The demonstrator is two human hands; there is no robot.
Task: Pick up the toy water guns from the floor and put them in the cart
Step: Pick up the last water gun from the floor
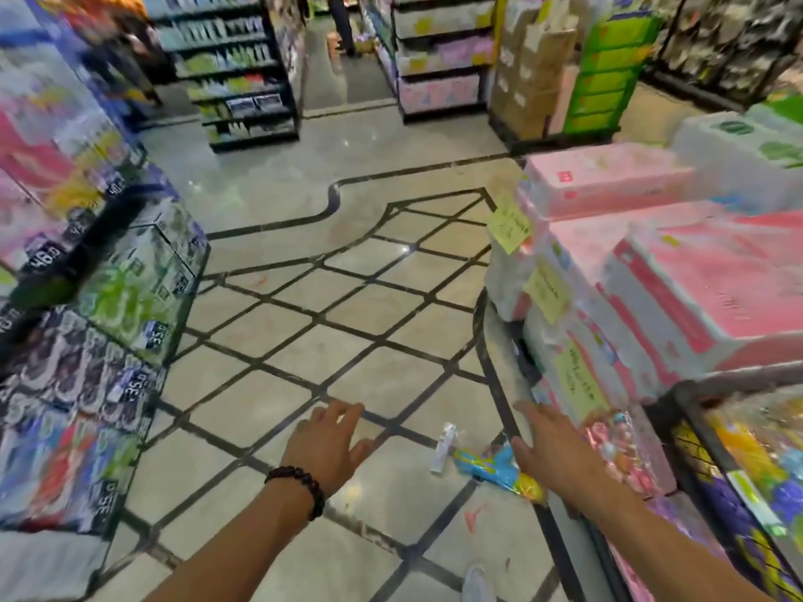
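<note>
A blue and yellow toy water gun (499,469) in clear packaging with a white header card lies on the shop floor, close to the stacked goods on the right. My right hand (549,445) hovers above it, open, fingers spread, holding nothing. My left hand (328,445), with a dark bead bracelet on the wrist, is stretched out open over the floor to the gun's left. The black wire cart (691,410) stands at the lower right and holds several colourful packaged toys. Another pink packaged toy (621,441) leans beside the cart.
Stacks of pink and white wrapped packs (652,271) with yellow price tags fill the right side. Stacked boxes with price labels (108,341) line the left. Tiled floor (304,332) stretches ahead toward shelving (234,67). A person's legs (341,23) show far down the aisle. My shoe (476,584) is at the bottom.
</note>
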